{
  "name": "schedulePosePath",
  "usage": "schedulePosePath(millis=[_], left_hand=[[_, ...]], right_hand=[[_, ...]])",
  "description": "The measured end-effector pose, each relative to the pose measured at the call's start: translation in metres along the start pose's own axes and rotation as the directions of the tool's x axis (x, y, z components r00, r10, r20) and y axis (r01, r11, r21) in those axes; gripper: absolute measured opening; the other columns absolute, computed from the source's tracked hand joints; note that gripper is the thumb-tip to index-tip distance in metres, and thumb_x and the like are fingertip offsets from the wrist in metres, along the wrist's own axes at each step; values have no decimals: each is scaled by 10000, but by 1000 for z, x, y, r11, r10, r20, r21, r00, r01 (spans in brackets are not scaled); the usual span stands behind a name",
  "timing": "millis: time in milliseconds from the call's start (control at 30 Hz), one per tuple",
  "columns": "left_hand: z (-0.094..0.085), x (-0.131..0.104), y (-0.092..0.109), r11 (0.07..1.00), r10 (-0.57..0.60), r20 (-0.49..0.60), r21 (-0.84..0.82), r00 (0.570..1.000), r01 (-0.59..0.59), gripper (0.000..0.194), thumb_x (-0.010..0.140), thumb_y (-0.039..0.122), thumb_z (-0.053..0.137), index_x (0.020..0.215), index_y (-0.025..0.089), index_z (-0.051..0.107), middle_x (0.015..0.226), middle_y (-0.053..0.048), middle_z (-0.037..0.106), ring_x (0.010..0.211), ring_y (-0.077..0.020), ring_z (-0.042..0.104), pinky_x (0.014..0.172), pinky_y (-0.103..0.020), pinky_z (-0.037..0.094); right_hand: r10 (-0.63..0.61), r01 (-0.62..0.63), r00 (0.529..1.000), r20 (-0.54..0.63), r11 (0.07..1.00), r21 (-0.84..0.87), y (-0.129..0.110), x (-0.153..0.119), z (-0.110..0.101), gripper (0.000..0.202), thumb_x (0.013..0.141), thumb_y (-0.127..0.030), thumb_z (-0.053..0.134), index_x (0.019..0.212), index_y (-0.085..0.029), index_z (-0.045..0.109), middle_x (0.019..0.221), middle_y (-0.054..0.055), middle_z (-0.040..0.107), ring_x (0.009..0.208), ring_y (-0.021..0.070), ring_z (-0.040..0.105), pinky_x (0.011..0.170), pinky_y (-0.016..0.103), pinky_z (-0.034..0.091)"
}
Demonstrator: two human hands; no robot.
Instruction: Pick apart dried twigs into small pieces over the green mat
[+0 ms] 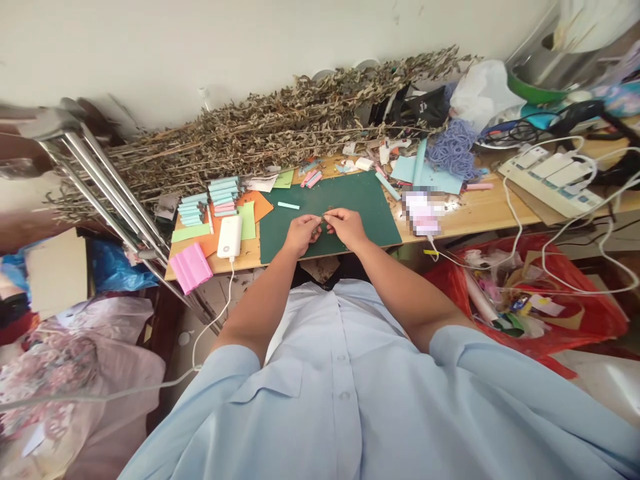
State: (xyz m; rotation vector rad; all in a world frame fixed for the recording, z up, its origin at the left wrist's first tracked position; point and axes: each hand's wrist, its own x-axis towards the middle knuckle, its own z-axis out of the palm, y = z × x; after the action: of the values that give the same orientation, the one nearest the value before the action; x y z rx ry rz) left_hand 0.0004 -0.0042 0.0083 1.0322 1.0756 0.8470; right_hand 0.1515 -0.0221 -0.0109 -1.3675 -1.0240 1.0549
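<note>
My left hand (303, 235) and my right hand (345, 228) meet over the front part of a dark green mat (350, 197). The fingers of both are pinched together around a small, dark bit, perhaps dried plant, too small to make out well. Behind my left hand a light blue paper roll (289, 206) lies on the mat. Pink rolls (313, 179) sit at the mat's back edge. Left of the mat are stacked blue rolls (224, 190), a white power bank (229, 237) with a cable, and pink paper (189, 268).
Dried plant stalks (200, 143) are heaped along the wall. At the right lie a blurred-out phone (423, 212), blue yarn (453, 150) and a power strip (553, 179) with loose cables. Metal crutches (100, 167) lean at the left; a red bag (600, 313) hangs below right.
</note>
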Motion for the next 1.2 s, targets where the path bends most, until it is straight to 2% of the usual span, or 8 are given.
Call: schedulePosePath(millis=[100, 200, 367, 500, 700, 967, 1100, 1200], left_hand=[[1, 2, 0, 1000, -9, -32, -5, 999, 9, 238, 798, 369, 749, 822, 155, 648, 606, 18, 584, 432, -62, 473, 416, -191, 260], [2, 5, -3, 1000, -15, -41, -15, 999, 14, 221, 813, 355, 733, 799, 154, 643, 586, 14, 582, 426, -68, 474, 410, -192, 268], [2, 7, -6, 1000, -16, 16, 15, 1000, 16, 297, 849, 423, 731, 769, 154, 633, 594, 0, 594, 412, -70, 472, 393, -195, 256], [-1, 7, -6, 1000, -4, 56, 9, 998, 4, 330, 829, 456, 772, 816, 144, 664, 626, -5, 602, 427, -66, 483, 393, -189, 260], [-3, 6, -7, 1000, 16, 55, -5, 998, -15, 261, 815, 377, 781, 835, 136, 684, 613, 1, 598, 434, -70, 490, 398, -193, 275], [0, 6, -6, 1000, 4, 28, 21, 1000, -5, 220, 830, 341, 758, 835, 140, 670, 611, 8, 595, 427, -65, 488, 393, -189, 271], [-1, 5, -3, 1000, -1, 58, -11, 998, 2, 236, 826, 325, 764, 938, 126, 703, 622, 6, 603, 428, -67, 492, 393, -189, 265], [0, 6, -5, 1000, 21, 11, 15, 1000, -21, 214, 834, 332, 759, 856, 137, 675, 605, 9, 597, 424, -69, 490, 396, -192, 282]], right_hand=[[-152, 157, 988, 42, 974, -165, 2, -4, 2, 196, 874, -370, 678, 935, -219, 788, 921, 50, 780, 823, 210, 725, 753, 370, 640], [-354, 368, 929, 107, 862, -348, 4, -7, 1, 186, 903, -291, 650, 1011, -244, 794, 1096, 67, 776, 1058, 241, 713, 990, 429, 585], [-468, 504, 860, 205, 716, -483, 1, -7, -6, 234, 945, -209, 570, 1006, -243, 793, 1040, 80, 776, 1045, 245, 707, 1000, 424, 563], [-486, 522, 849, 210, 706, -478, -2, -5, -9, 257, 934, -180, 557, 997, -245, 798, 1046, 74, 786, 1042, 239, 718, 1001, 414, 563], [-414, 430, 897, 156, 734, -525, -2, -4, -10, 160, 899, -230, 654, 962, -245, 801, 985, 58, 802, 924, 239, 734, 908, 389, 571], [-459, 517, 850, 258, 631, -579, -2, -4, -13, 191, 924, -187, 570, 922, -208, 760, 931, 77, 771, 891, 231, 696, 860, 355, 540], [-466, 544, 837, 288, 650, -531, -4, 0, -18, 168, 914, -191, 572, 908, -208, 740, 914, 68, 759, 870, 219, 683, 852, 343, 538], [-458, 523, 851, 258, 692, -498, -4, -2, -17, 152, 906, -209, 582, 882, -211, 732, 898, 66, 754, 865, 218, 680, 869, 357, 542]])
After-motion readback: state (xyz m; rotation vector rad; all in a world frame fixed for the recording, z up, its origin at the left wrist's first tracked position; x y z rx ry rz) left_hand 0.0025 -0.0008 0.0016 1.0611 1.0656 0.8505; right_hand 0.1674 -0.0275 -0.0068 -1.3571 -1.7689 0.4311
